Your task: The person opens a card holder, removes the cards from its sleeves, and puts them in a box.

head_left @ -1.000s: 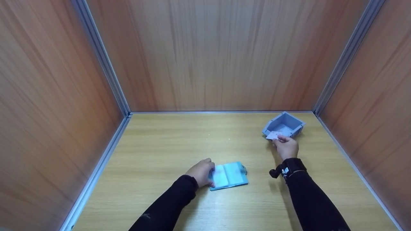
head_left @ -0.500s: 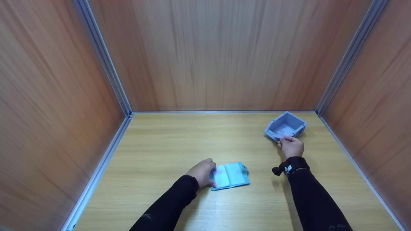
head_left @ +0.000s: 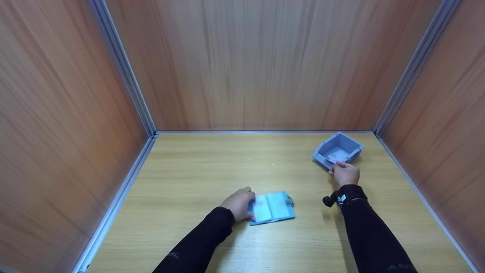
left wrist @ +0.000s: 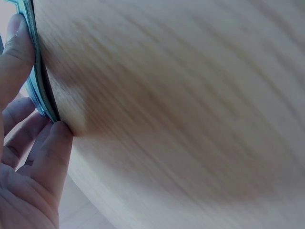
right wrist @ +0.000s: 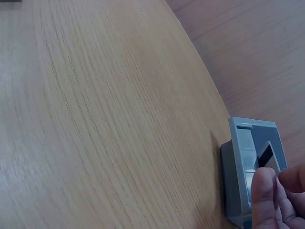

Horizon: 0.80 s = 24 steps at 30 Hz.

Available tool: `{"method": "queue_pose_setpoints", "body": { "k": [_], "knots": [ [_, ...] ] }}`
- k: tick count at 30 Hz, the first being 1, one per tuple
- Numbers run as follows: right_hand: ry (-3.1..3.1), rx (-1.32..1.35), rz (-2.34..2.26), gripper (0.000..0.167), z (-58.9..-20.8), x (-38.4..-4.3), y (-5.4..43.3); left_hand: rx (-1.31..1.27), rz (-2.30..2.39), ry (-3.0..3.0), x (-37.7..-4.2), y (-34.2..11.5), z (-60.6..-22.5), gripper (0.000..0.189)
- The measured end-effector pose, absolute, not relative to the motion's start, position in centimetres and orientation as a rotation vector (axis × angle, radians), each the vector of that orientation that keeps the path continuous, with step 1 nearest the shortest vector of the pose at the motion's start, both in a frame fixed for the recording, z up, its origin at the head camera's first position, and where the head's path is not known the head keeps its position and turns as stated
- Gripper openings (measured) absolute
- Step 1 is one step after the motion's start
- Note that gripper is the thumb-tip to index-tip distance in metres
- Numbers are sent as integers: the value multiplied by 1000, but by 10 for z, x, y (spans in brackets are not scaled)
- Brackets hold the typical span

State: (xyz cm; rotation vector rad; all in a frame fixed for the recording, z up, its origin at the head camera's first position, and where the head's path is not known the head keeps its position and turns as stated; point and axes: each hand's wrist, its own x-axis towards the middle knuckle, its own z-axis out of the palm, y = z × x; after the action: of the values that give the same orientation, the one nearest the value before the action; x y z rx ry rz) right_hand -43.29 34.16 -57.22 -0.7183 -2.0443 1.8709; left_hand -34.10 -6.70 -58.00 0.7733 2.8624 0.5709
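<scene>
At bin (right wrist: 232, 183), right grip (head_left: 345, 174) pinches card (right wrist: 269, 158) (partly hidden); left grip (head_left: 239, 204) holds booklet (head_left: 274, 206).

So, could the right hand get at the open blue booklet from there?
Probably yes: nothing shows between the right hand and the blue booklet, whose right side is free. The left hand grips the other side, though, and the right hand pinches a card at the grey bin.

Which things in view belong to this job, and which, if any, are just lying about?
Likely the job:
blue booklet, edge held by left hand
card, pinched by right hand
bin, by that hand

Apparently just lying about:
pale specks on the table
</scene>
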Motion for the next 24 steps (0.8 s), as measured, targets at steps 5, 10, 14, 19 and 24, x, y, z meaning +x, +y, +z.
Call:
{"method": "queue_pose_setpoints", "body": {
  "k": [5, 10, 14, 19, 24],
  "knots": [
    [-2064, -721, 1872, 40, -572, -430, 342, 788, 594, 2864, -342, -67, -582, 57],
    [-2059, -678, 1907, 39, -569, -428, 335, 791, 601, 2861, -344, -67, -582, 57],
    [-2067, -625, 1978, 39, -563, -425, 322, 786, 590, 2859, -345, -67, -582, 58],
    [-2224, -566, 1956, 33, -557, -422, 304, 792, 594, 2860, -346, -67, -583, 58],
    [-2444, -503, 1834, 28, -550, -413, 285, 798, 590, 2862, -346, -66, -582, 58]
  ]
}}
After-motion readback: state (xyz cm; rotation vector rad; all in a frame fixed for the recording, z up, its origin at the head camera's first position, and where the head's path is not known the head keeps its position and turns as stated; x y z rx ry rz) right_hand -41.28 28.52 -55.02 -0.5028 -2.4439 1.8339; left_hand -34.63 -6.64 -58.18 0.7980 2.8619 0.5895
